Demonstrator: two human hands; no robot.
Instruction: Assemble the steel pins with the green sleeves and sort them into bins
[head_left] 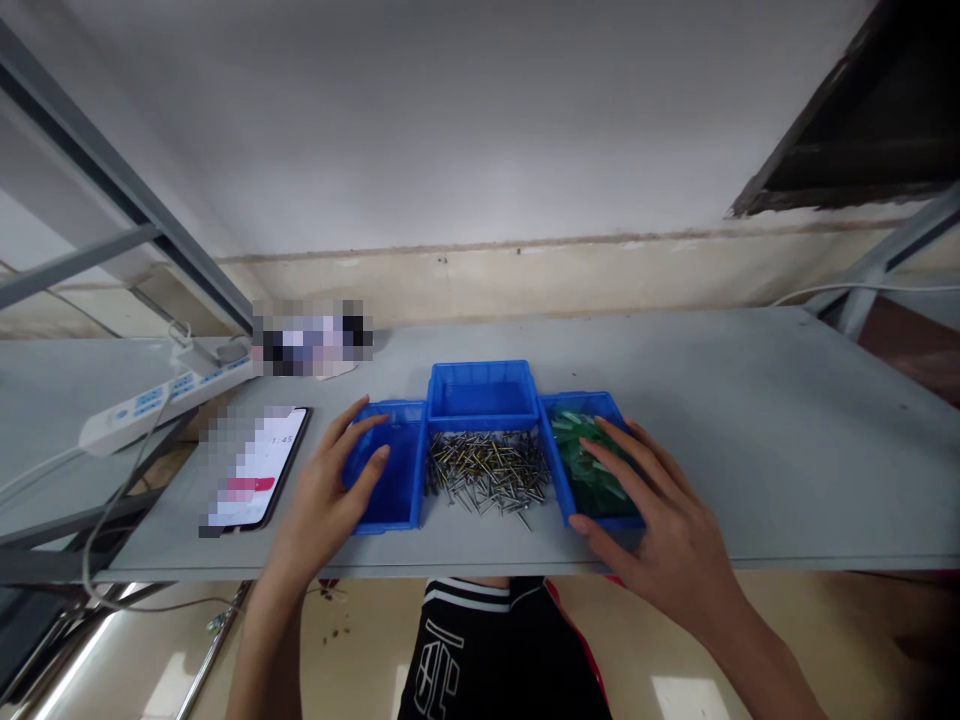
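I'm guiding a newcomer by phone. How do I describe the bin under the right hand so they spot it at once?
On the grey table, find the heap of metal parts. The blue bin stands just right of it, partly under the right hand. Unlike the left bin and the far bin, it holds green pieces.

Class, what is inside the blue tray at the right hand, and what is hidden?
Green pieces lie in the blue tray. The right hand covers part; what lies beneath cannot be seen.
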